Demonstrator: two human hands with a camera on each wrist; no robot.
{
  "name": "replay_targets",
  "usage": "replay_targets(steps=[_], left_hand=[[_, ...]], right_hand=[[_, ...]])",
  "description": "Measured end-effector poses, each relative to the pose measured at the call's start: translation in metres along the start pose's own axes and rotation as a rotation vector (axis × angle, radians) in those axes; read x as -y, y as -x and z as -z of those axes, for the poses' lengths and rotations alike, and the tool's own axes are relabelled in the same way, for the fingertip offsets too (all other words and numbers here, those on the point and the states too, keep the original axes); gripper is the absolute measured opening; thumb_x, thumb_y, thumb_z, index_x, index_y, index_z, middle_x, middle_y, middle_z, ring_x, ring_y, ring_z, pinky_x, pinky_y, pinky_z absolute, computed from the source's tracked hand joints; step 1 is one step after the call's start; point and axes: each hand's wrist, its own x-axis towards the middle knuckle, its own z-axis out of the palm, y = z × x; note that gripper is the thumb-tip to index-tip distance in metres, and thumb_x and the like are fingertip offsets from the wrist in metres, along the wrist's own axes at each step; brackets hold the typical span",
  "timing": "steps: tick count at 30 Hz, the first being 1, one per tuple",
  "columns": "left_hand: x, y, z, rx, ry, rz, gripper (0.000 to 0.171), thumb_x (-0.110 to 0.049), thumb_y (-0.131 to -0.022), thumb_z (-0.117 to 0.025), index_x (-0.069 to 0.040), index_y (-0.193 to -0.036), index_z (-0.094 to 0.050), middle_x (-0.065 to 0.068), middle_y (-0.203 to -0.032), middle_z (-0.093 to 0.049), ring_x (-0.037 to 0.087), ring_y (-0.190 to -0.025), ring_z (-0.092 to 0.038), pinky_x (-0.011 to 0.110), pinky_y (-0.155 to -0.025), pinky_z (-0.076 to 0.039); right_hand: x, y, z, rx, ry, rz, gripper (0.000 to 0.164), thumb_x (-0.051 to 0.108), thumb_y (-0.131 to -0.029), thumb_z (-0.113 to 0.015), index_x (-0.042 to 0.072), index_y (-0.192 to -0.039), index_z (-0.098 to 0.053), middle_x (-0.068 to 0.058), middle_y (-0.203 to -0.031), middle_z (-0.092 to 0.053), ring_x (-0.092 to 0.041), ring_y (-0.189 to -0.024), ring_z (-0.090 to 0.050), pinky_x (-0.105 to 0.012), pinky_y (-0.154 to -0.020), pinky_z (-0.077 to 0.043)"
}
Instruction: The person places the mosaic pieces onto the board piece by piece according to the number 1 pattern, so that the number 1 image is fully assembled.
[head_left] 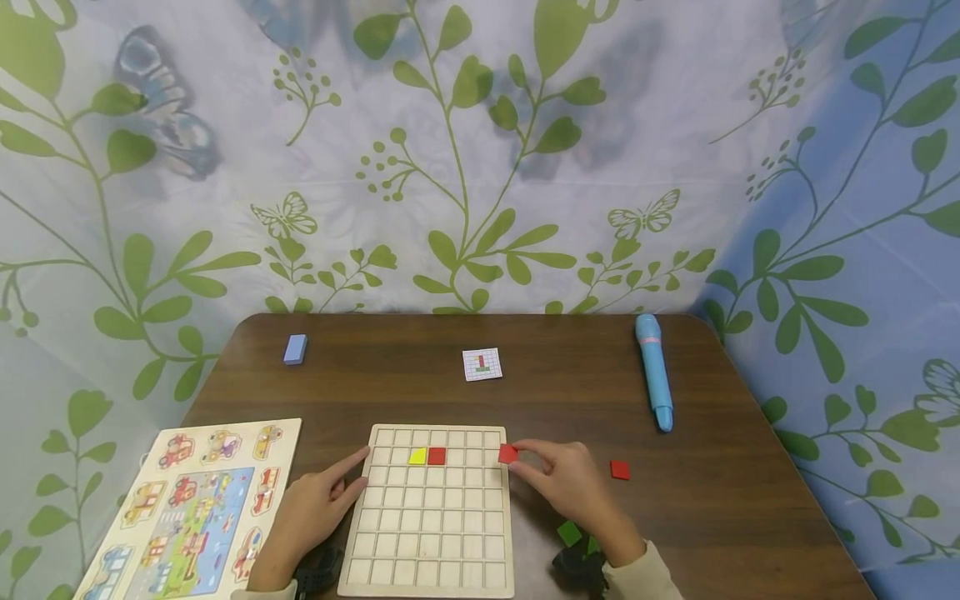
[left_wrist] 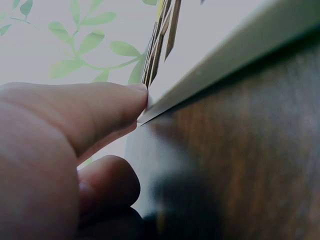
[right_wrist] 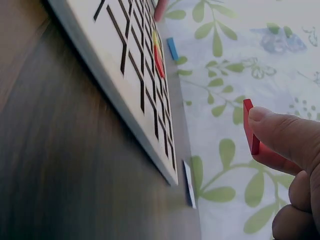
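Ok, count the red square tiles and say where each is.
3. One red tile sits on the grid board beside the yellow tile; the right hand pinches a second; a third lies on the table to its right. Any under that hand would be hidden.

A broad lane of bare tabletop (head_left: pixel 390 383) crosses mid-frame above the grid board (head_left: pixel 435 522), interrupted by a small card (head_left: pixel 482 364) at centre; a blue block (head_left: pixel 296 349) stands upper left, a blue microphone-shaped stick (head_left: pixel 654 371) upper right. Lower right, green tiles (head_left: pixel 569 533) lie beside the right hand's (head_left: pixel 558 483) wrist (a loose red square (head_left: pixel 619 470) sits farther right). Lower left, the left hand (head_left: pixel 311 508) and puzzle board (head_left: pixel 290 433) block passage.
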Motion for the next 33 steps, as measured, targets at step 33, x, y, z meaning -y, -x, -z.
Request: replay_targets(steps=[33], left_hand=[[0.003, 0.000, -0.001, -0.002, 0.003, -0.011, 0.044, -0.034, -0.098, -0.072, -0.026, -0.140, -0.066, -0.019, -0.053, -0.026, 0.000, -0.047, -0.014, 0.022, -0.046, -0.020]], right_hand=[[0.033, -0.023, -0.058, 0.137, -0.045, 0.164, 0.026, 0.034, -0.088, -0.083, 0.020, -0.110, -0.081, 0.020, -0.052, -0.035, 0.003, -0.050, -0.028, -0.018, -0.049, -0.028]])
